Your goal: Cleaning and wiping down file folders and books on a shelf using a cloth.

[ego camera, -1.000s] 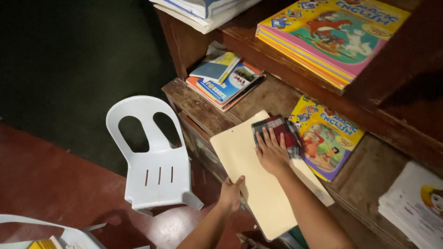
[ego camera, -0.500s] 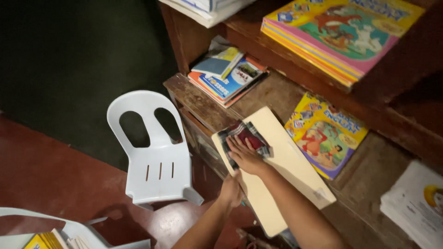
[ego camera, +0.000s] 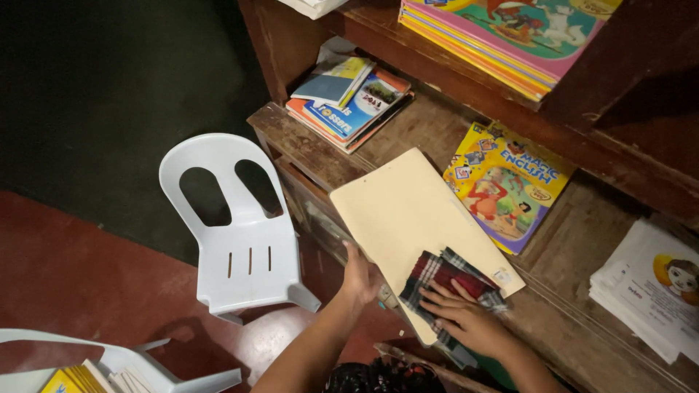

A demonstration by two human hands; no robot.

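A cream manila folder (ego camera: 408,218) lies on a worn wooden shelf (ego camera: 306,149), its near end hanging over the edge. My right hand (ego camera: 466,320) presses a folded red, black and white plaid cloth (ego camera: 444,280) flat onto the folder's near right part. My left hand (ego camera: 358,276) grips the folder's overhanging left edge from below. A yellow picture book (ego camera: 506,185) lies just right of the folder, partly tucked under it.
A stack of thin booklets (ego camera: 349,102) sits at the shelf's left end. The upper shelf holds a pile of colourful books (ego camera: 510,36). White booklets (ego camera: 652,287) lie far right. A white plastic chair (ego camera: 237,233) stands on the red floor; another chair (ego camera: 87,367) holds books.
My right hand has drawn the plaid cloth along the folder from its far end toward me. The left hand has stayed on the folder's edge. The view has shifted slightly.
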